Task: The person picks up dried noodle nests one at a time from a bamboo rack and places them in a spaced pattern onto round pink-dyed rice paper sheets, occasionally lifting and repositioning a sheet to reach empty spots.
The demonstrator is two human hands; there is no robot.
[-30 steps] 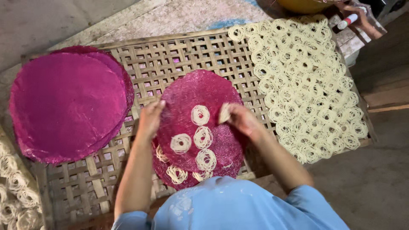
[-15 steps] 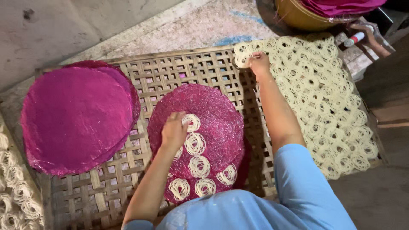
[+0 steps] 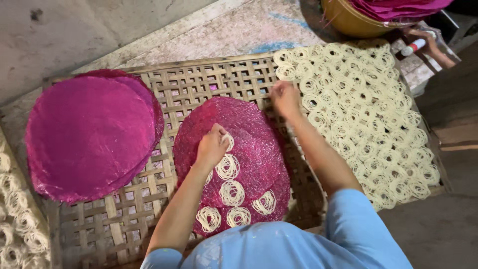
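The round pink mat [image 3: 244, 129] lies flat on the woven bamboo rack [image 3: 124, 219], directly under the left hand [image 3: 211, 147]. On it I count six small noodle coils [image 3: 232, 193], all on the part of the mat nearer to the person than this hand; the part beyond the hand is bare. So I judge the filling is perhaps less than half done. The left hand is curled, fingers bent down onto the newest coil [image 3: 228, 142] at its fingertips; it seems to press or pinch it, but a firm grip I cannot confirm. The right hand [image 3: 285, 97] reaches out to the edge of the big sheet of pale coils [image 3: 363, 119] that spreads away to its right side. It looks closed on a coil there, though what is inside I cannot tell. Far to the left of the left hand sits a stack of empty pink mats [image 3: 89, 137], so much work remains.
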